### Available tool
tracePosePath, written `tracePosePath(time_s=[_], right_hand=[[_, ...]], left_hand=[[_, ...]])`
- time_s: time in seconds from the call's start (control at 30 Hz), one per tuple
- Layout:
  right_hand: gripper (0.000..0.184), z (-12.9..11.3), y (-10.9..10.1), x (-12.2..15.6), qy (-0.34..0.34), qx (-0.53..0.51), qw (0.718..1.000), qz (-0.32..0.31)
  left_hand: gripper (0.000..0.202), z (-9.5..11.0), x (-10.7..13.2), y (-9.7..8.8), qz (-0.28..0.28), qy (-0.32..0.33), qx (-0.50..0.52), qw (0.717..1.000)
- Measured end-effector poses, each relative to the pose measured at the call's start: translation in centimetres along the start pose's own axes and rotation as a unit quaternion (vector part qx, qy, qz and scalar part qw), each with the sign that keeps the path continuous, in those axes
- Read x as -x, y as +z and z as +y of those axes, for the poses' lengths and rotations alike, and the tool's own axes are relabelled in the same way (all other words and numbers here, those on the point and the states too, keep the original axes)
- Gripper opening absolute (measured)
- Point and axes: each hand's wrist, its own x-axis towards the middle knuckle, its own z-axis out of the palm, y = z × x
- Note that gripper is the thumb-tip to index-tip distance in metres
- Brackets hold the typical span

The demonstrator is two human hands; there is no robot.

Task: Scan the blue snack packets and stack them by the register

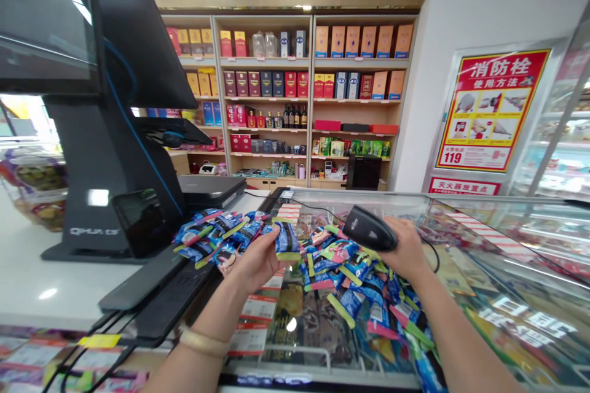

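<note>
The left hand point(255, 261) is partly closed, palm up, with its thumb and fingers gripping a small blue packet point(286, 242) that has a green strip across its lower end. The right hand point(405, 242) is closed around a black handheld scanner point(369, 228), its fingers wrapped under the smooth, rounded plastic body. The scanner's head points left toward the packet, near it but not touching. A thin black cord point(431, 252) curves away from the scanner on the right.

Beneath the hands, a loose heap of similar packets point(350, 282) lies on a glass-topped display case point(498, 245). The packets are shiny and crinkled, blue with bands of green, pink and yellow. Another heap of packets point(209, 239) lies to the left, just beside a black checkout terminal point(92, 104), whose angled screens stand on a dark stand. A woven bracelet point(203, 342) circles the left wrist.

Farther back, wooden shelves point(286, 98) carry rows of boxes and bottles. A red and yellow fire hydrant poster point(491, 110) hangs on a white wall to the right.
</note>
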Motion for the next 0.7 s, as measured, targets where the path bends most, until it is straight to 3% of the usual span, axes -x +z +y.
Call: tracePosePath(time_s=[0.17,0.33,0.6,0.7], right_hand=[[0.025,-1.4,-0.3,-0.4,-0.02,-0.037,0.997,-0.058],[0.011,-2.5,-0.6,-0.8,-0.014,-0.067,0.989,-0.128],[0.012,-3.0,-0.7,-0.9,-0.012,-0.07,0.989,-0.129],[0.016,-2.5,-0.5,-0.7,-0.018,-0.058,0.993,-0.106]], left_hand=[[0.029,-0.3,-0.4,0.3,0.036,-0.015,0.039,0.999],[0.03,-0.7,-0.4,0.5,0.029,-0.005,0.017,0.999],[0.027,-1.1,-0.6,0.2,0.026,0.0,-0.007,1.0],[0.027,-1.2,-0.8,0.3,0.015,0.034,-0.052,0.998]])
